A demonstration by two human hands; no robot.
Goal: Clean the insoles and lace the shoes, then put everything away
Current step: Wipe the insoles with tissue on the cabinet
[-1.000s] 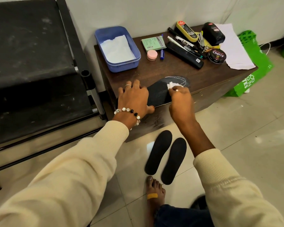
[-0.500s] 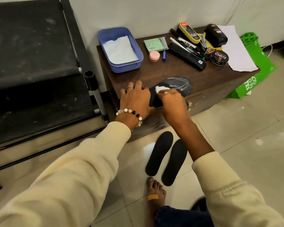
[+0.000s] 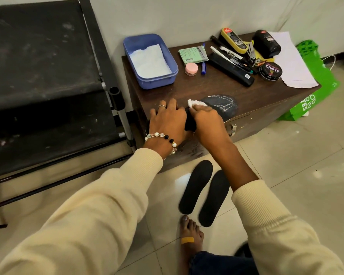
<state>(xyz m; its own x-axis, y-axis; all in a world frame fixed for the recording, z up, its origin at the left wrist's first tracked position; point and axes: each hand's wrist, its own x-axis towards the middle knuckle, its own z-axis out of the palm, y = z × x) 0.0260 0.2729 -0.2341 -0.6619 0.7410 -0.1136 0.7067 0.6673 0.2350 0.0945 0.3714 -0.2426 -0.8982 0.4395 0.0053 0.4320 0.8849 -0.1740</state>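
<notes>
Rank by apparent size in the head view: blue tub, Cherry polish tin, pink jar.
1. blue tub
2. Cherry polish tin
3. pink jar
All stand at a similar depth on the cabinet, so the ranking holds.

Indoor domestic-looking room, likely a home corner used for shoe care. Glossy beige tiled floor point(image 3: 286, 175), plain white wall point(image 3: 177, 14), low dark wooden cabinet whose tabletop point(image 3: 197, 86) carries polish tin point(image 3: 270, 71), markers, a blue plastic tub point(image 3: 149, 60) with white cloth. Black folding cot frame point(image 3: 48, 86) at left, green shopping bag point(image 3: 314, 90) against the wall; a bare foot point(image 3: 191, 235) on the tiles.
</notes>
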